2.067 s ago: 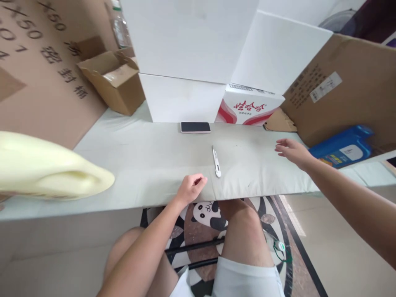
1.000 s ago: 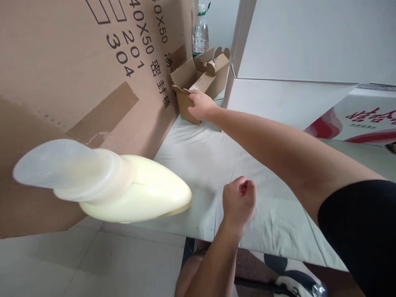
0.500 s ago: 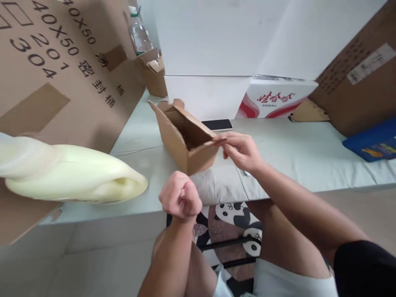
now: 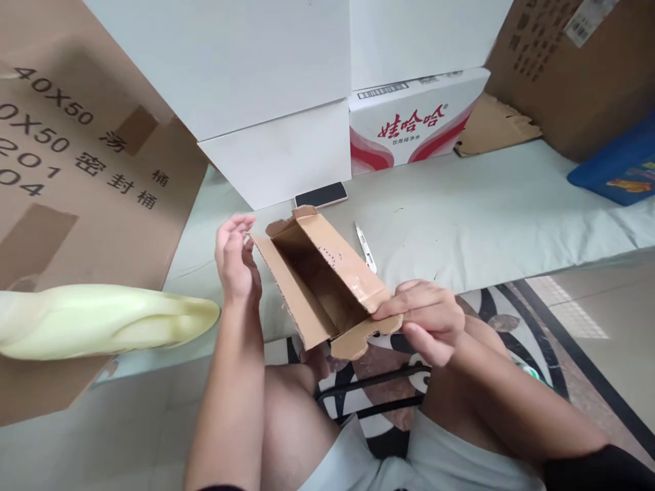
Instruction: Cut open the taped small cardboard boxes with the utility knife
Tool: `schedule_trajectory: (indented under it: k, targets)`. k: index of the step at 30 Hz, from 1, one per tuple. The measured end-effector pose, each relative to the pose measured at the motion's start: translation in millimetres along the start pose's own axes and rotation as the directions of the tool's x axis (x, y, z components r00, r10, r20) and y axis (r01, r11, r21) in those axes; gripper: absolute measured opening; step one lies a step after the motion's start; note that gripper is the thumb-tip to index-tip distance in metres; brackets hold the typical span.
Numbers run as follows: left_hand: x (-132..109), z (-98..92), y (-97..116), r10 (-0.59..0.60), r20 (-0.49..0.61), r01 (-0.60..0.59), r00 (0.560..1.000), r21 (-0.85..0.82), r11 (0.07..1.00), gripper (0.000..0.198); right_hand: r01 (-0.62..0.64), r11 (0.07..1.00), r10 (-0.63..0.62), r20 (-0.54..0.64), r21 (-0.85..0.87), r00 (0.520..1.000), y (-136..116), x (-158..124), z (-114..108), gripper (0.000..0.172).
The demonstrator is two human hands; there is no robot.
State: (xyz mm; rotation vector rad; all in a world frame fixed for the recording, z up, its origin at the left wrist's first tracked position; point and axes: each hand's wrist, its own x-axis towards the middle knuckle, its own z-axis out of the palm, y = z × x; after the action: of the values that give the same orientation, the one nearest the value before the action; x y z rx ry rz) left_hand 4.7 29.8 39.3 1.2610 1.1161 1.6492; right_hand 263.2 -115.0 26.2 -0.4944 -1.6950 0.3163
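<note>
A small brown cardboard box is tilted over the front edge of the cloth-covered surface, its top flaps spread and its dark inside showing. My right hand pinches the box's near right corner by a flap, thumb below and fingers on top. My left hand is at the far end of the left flap, fingers loosely bent and apart; whether they touch the cardboard is hard to make out. Behind the box lies a white utility knife. A dark-screened phone rests against the white boxes.
White boxes stand along the back, beside a red-and-white printed carton. Large brown cartons flank both sides. A pale yellow-green curved object juts in from the left. A blue container is at right.
My left hand has opened from a fist and risen leftward to the box's flap. The box has come nearer and its flaps spread wider. My right hand has lowered with its corner.
</note>
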Motion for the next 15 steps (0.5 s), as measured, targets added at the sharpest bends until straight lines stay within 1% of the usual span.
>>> schedule_trajectory:
  k: [1, 2, 3, 4, 6, 8, 10, 12, 14, 15]
  targets:
    - [0, 3.7, 0, -0.028, 0.074, 0.028, 0.997, 0.002, 1.0, 0.045, 0.015, 1.0, -0.015, 0.01, 0.006, 1.0, 1, -1, -1, 0.025]
    - [-2, 6.6, 0, -0.043, 0.115, 0.044, 0.992, -0.003, 0.999, 0.045, 0.019, 1.0, -0.019, 0.015, -0.008, 1.0, 3, -2, -2, 0.025]
    - [-5, 8.9, 0, -0.046, 0.131, 0.049, 0.99, -0.023, 0.999, 0.041, 0.015, 0.999, -0.015, 0.017, -0.035, 1.0, 4, -4, -4, 0.024]
    - [-8, 10.7, 0, -0.034, 0.12, 0.041, 0.992, -0.056, 0.998, 0.034, 0.013, 0.997, -0.011, 0.019, -0.07, 1.0, 6, -6, -7, 0.023]
    - [-14, 13.1, -1, 0.014, 0.043, -0.008, 0.999, -0.126, 0.992, 0.023, 0.017, 0.989, -0.013, 0.026, -0.146, 1.0, 7, -9, -15, 0.023]
    - [-20, 13.8, -2, 0.049, -0.02, -0.052, 0.999, -0.171, 0.984, 0.02, -0.011, 0.974, 0.017, 0.025, -0.227, 1.0, 8, -12, -23, 0.023]
    - [-24, 12.7, -3, 0.072, -0.036, -0.077, 0.997, -0.195, 0.978, 0.022, -0.103, 0.958, 0.106, -0.003, -0.269, 0.994, 9, -14, -28, 0.022]
    - [-27, 10.0, -4, 0.086, -0.035, -0.091, 0.996, -0.198, 0.976, 0.024, -0.209, 0.948, 0.201, -0.057, -0.24, 0.978, 11, -17, -28, 0.02]
    - [-31, 6.8, -7, 0.086, -0.027, -0.09, 0.996, -0.181, 0.979, 0.027, -0.289, 0.936, 0.276, -0.09, -0.201, 0.957, 14, -19, -23, 0.03]
    - [-33, 5.4, -9, 0.086, -0.023, -0.088, 0.996, -0.169, 0.982, 0.028, -0.323, 0.921, 0.311, -0.09, -0.217, 0.946, 15, -19, -20, 0.038]
